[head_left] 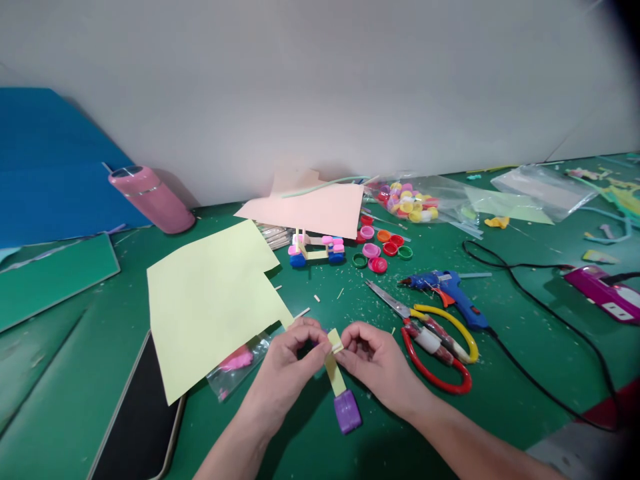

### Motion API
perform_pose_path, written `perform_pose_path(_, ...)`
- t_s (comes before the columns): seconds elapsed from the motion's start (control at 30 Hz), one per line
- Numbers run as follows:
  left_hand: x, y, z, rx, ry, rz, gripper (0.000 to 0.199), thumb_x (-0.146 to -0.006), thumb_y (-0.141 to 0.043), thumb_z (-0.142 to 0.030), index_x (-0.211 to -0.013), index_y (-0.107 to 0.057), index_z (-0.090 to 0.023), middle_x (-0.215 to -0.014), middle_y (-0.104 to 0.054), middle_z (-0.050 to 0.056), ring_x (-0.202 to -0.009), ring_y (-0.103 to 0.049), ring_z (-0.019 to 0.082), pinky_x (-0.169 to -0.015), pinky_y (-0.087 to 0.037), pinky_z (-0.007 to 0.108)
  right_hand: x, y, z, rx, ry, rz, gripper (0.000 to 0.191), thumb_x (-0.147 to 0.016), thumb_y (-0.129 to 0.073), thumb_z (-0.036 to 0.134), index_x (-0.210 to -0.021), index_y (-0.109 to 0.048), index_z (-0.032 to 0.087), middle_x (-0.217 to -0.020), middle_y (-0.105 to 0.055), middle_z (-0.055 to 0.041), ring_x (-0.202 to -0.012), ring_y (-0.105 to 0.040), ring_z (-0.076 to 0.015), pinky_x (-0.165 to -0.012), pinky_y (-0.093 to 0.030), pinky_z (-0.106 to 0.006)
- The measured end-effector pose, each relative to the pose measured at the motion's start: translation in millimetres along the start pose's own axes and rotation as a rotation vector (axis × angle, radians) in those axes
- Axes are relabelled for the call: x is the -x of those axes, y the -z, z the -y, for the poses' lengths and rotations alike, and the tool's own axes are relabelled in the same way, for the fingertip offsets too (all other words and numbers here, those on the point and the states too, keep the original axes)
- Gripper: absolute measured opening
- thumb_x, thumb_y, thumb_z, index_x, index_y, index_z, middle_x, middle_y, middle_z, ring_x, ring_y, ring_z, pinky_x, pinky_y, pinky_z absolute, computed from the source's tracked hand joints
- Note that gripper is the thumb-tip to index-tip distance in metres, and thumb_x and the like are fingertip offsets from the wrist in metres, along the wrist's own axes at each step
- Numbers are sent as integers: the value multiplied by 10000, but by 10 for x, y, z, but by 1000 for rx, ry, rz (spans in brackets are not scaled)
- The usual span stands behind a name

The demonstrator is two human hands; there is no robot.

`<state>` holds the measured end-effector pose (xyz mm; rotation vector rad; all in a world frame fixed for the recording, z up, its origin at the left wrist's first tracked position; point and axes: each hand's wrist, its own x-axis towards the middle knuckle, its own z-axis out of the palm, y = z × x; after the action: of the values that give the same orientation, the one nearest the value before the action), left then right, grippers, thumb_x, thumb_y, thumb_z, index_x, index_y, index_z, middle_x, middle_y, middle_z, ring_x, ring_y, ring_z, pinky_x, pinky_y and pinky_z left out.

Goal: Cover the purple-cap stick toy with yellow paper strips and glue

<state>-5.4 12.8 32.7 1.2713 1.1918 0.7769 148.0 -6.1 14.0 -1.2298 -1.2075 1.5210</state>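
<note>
I see a purple block (347, 411) at lower centre of the frame, joined to a pale yellow strip (336, 377) whose far end the left hand (300, 353) and right hand (375, 357) pinch in a closed grip. Right of centre on the worktop (300, 443) lie scissors (426, 337), then a blue glue gun (453, 288), with loose round caps (371, 251) beyond.

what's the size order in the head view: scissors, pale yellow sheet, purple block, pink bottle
1. Pale yellow sheet
2. Scissors and pink bottle: unsure, since the bottle stands farther back
3. Purple block
</note>
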Motion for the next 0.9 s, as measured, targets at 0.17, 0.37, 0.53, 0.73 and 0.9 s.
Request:
perform_pose_path(0.17,-4,-5,7,17,-4,7,159,-763,-566,-270,-624,-552,-194,-789,-487,-1,-787,-447,145,-693,-355,239,-5,32,-10,37,32,4,188,-731,-641,310,-708,-529,161,-616,-411,50,-550,-342,-87,-497,-287,-212)
perform_pose_path(0.37,0,1,19,8,-4,19,169,-768,-562,-277,-620,-546,-196,-780,-497,1,-845,-441,155,-705,-347,234,-47,80,41,57,54,22,176,-710,-668,281,-700,-550,152,-602,-413,56,-537,-351,-77,-481,-289,-198)
perform_pose_path(0.53,-4,1,22,13,2,28,173,-772,-560,-278,-620,-545,-197,-786,-486,-4,-824,-438,146,-695,-343,229,-80,118,50,77,94,56,142,-672,-707,222,-692,-594,138,-634,-443,46,-551,-375,-73,-494,-310,-193)
perform_pose_path(0.73,1,17,20,21,7,32,173,-766,-569,-291,-624,-551,-193,-795,-487,0,-805,-439,145,-688,-345,232,-106,147,33,96,131,93,105,-676,-708,195,-700,-626,135,-658,-454,42,-532,-363,-61,-477,-294,-188)
perform_pose_path(0.9,-12,14,10,23,5,43,164,-761,-580,-290,-633,-562,-189,-797,-493,5,-810,-453,150,-711,-347,245,-124,153,34,104,146,90,115,-692,-697,213,-686,-606,141,-645,-439,47,-524,-350,-59,-472,-288,-190)
